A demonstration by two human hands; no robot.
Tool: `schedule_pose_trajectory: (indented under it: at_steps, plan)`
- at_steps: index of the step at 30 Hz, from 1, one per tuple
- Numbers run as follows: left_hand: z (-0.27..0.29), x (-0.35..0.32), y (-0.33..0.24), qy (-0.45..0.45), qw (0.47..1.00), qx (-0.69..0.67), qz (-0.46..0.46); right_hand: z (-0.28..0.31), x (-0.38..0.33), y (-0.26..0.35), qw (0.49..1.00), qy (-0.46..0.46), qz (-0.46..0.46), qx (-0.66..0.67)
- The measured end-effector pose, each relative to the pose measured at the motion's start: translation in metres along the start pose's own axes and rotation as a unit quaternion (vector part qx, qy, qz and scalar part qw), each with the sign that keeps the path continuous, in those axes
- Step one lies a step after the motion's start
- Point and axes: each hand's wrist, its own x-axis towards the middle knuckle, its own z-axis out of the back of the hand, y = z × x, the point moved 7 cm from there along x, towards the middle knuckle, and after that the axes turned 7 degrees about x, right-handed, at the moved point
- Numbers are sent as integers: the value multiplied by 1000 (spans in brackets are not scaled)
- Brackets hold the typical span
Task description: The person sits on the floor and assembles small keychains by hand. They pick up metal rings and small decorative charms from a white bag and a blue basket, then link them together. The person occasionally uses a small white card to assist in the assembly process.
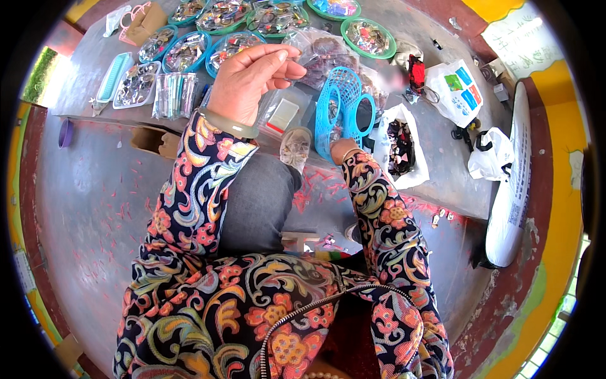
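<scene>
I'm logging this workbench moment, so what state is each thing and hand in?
Left hand: raised, fingertips pinched on a clear bag.
Clear bag: held up, dark pieces inside.
Right hand: mostly hidden behind the blue basket.
Blue basket: tipped on its side.
White bag: open, dark pieces inside.
Round trays: filled.

Grey floor [95, 189], trays [186, 52], seemingly trinkets

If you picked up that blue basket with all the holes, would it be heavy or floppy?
Probably light: the blue basket is mostly open mesh, thin like plastic. It likely keeps its shape, since it holds its curve while lying tipped on its side. Resting on that curve beside the right hand, it may rock if pushed.
</scene>
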Motion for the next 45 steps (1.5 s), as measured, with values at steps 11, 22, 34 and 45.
schedule_pose_trajectory:
  at_steps: [11,22,34,45]
  plan:
    - [26,-3,4,-42,996,-76,20,49,-108,-11,936,-300,133,129]
    - [182,-49,206,-257,930,212,153,-66,-227,14,962,-100,24,251]
    - [103,12,350,-58,760,588,271,-60,-219,4,962,-158,-30,219]
    - [88,21,346,-69,714,616,325,-58,-210,14,971,-127,-17,204]
